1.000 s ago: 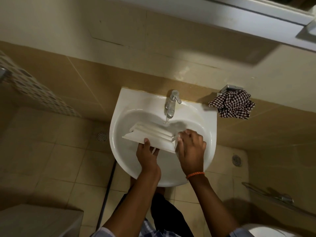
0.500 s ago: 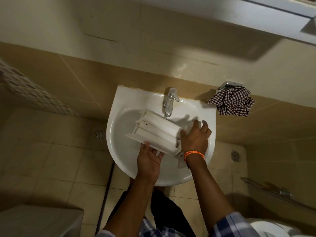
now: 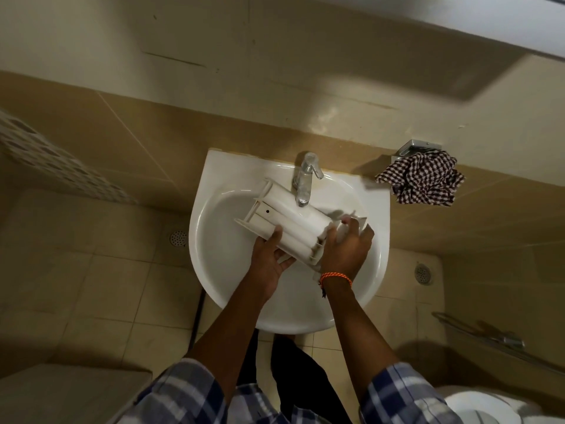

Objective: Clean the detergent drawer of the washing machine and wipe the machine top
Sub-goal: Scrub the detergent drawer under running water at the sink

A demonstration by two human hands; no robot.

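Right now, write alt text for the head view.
Both hands, left and right, hold a white detergent drawer over a white sink under the tap. A checked cloth hangs on the wall.

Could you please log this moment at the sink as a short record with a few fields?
place: white sink against a tiled wall
item handled: white detergent drawer, held over the basin, turned underside up
left hand: grips the drawer's near long edge
right hand: holds the drawer's right end
tap: directly above the drawer; no stream can be made out
cloth: checked cloth hanging on a wall fixture right of the sink, untouched
wrist: orange band on the right wrist
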